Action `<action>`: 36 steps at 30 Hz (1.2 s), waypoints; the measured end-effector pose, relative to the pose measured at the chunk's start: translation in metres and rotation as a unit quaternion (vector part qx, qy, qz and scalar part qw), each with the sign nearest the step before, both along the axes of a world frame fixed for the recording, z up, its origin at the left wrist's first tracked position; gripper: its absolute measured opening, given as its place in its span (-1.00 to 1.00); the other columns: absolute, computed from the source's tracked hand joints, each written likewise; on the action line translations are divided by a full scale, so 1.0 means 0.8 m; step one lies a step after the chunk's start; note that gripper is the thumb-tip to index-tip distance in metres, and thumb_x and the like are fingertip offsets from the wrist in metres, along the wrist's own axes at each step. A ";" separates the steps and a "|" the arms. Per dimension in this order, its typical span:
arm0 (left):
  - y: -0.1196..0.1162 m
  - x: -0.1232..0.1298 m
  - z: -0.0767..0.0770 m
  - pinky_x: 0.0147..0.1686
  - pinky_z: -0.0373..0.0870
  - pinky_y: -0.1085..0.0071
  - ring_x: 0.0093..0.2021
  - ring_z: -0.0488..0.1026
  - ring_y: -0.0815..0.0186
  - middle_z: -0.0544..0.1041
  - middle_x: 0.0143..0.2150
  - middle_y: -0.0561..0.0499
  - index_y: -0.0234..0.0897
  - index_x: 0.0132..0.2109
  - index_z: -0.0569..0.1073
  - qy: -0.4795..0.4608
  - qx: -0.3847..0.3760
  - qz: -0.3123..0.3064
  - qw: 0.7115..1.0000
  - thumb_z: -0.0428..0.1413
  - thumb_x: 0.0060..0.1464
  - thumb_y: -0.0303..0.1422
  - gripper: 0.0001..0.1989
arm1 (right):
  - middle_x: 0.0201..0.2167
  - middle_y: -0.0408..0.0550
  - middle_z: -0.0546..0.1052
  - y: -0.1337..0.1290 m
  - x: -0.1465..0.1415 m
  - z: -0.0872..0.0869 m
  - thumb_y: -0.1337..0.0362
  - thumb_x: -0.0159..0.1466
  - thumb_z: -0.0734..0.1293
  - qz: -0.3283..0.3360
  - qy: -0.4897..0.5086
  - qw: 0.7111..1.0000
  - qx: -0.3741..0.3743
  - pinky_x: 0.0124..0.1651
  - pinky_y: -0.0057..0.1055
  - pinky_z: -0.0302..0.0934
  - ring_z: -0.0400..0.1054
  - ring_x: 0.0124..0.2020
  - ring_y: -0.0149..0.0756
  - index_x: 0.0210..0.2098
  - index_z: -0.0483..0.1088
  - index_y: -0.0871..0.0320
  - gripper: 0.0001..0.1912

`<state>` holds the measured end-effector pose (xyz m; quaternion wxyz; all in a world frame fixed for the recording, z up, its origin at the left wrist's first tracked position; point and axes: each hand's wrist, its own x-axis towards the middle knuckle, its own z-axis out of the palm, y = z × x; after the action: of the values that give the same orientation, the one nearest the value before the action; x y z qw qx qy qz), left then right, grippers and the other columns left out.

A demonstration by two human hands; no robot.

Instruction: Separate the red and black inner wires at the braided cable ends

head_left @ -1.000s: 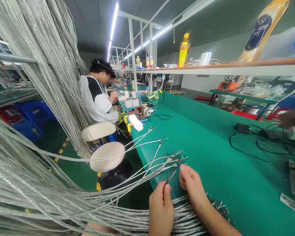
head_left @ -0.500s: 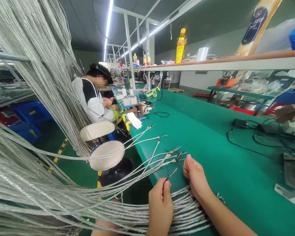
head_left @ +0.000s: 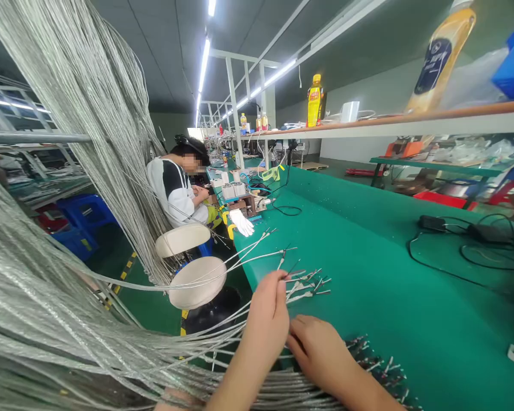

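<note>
My left hand point(head_left: 268, 311) is closed in a pinch on a grey braided cable, whose thin dark wire end sticks out past the fingertips. Just beyond it, several cable ends point(head_left: 310, 285) with stripped, split wires lie over the table edge. Lower and to the right, my right hand point(head_left: 319, 348) has its fingers curled down above the thick bundle of braided cables point(head_left: 300, 391); whatever is in those fingers is hidden. Dark and white wire tips point(head_left: 385, 368) of the bundle show on the green table right of that hand.
Long braided cables point(head_left: 98, 85) hang over a rail point(head_left: 34, 138) at left. Beige stool seats point(head_left: 197, 282) stand beside the green table point(head_left: 368, 274). A co-worker point(head_left: 175, 182) sits farther along, near a bench device point(head_left: 240, 200) and a white glove point(head_left: 241, 222). Black adapters point(head_left: 432, 224) lie at right.
My left hand has moved forward to the separate cable ends. My right hand has come down and left, its fingers now curled over the bundle. The camera view has shifted slightly.
</note>
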<state>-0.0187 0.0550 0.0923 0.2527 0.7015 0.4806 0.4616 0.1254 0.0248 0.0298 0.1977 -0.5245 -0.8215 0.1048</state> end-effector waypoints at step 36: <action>-0.157 -0.140 -0.113 -0.06 0.42 0.16 -0.05 0.45 0.12 0.52 -0.02 -0.01 -0.14 0.02 0.46 0.330 0.078 0.107 0.935 -0.03 0.28 -0.43 -0.75 | -0.09 0.02 0.35 -0.002 0.007 -0.005 0.71 0.07 0.08 0.134 -0.028 0.991 -0.002 -0.08 -0.17 0.16 0.25 -0.09 -0.06 0.01 0.36 0.05 -0.36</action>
<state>-0.1310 -0.0705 0.0019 -0.0264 0.7761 0.5719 0.2646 0.1307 0.0233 0.0260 0.1574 -0.4131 -0.8892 0.1175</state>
